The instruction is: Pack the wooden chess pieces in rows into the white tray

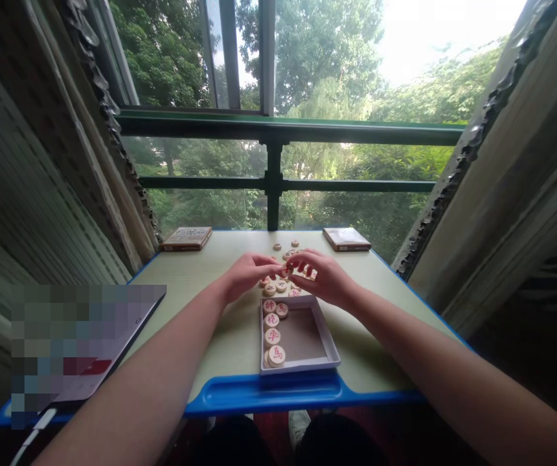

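My left hand and my right hand meet above the middle of the table. Between their fingertips is a round wooden Chinese chess piece with a red mark, held on edge. Under and around the hands lie loose pieces, such as a dark-marked piece, partly hidden by my fingers. Nearer to me sits an open shallow box. Along its left side is a column of red-marked pieces, with a horse piece at the near end and one piece beside the far end.
Flat boxes stand at the table's far corners, one left and one right. A tablet with a white cable lies at the left edge. The table has a blue rim. Curtains and a window with green rails surround it.
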`<state>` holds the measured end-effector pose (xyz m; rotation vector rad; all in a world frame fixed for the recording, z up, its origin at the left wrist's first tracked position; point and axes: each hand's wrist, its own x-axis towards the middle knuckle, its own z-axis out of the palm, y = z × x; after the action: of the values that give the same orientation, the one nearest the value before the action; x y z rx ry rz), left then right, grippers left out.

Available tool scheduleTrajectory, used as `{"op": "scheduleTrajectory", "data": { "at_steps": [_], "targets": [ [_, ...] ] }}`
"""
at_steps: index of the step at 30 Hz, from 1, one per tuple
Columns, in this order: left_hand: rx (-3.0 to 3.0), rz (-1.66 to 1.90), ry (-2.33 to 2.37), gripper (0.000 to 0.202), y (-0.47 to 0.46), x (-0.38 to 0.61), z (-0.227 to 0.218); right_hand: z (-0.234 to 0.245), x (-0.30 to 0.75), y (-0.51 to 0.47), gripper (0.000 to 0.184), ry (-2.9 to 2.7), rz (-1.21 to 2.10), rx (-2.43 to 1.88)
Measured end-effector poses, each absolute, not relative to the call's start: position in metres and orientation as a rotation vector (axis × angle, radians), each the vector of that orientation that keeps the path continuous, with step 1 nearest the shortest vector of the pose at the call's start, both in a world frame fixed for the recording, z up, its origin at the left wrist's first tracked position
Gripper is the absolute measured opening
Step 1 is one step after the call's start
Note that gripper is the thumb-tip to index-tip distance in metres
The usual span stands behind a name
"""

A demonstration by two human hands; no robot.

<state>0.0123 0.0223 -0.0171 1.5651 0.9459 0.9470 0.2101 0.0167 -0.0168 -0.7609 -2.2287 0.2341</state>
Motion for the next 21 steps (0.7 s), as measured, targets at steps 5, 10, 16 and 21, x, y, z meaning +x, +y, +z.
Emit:
{"op": "scheduleTrajectory", "data": {
  "at_steps": [5, 10, 16, 21],
  "targets": [
    [1.559, 0.95, 0.924, 0.019, 0.0223, 0.0119, -0.0165, -0.0141, 0.2101, 0.0138, 0.016, -2.22, 0.227, -0.736],
    [1.557, 0.939, 0.968, 0.023, 0.0228, 0.0118, -0.0173, -0.0148, 0.2099, 0.0134, 0.017, -2.24, 0.215, -0.723],
    [1.557, 0.938, 0.956, 0.023, 0.0218, 0.0128, -0.0141, -0.0119, 0.2109, 0.0131, 0.02, -2.228, 0.246, -0.735],
    [1.545, 0.925, 0.945, 0.022, 0.0236, 0.0108, -0.0154, -0.0188, 0.2094, 0.0161, 0.019, -2.165, 0.408, -0.741]
  ]
}}
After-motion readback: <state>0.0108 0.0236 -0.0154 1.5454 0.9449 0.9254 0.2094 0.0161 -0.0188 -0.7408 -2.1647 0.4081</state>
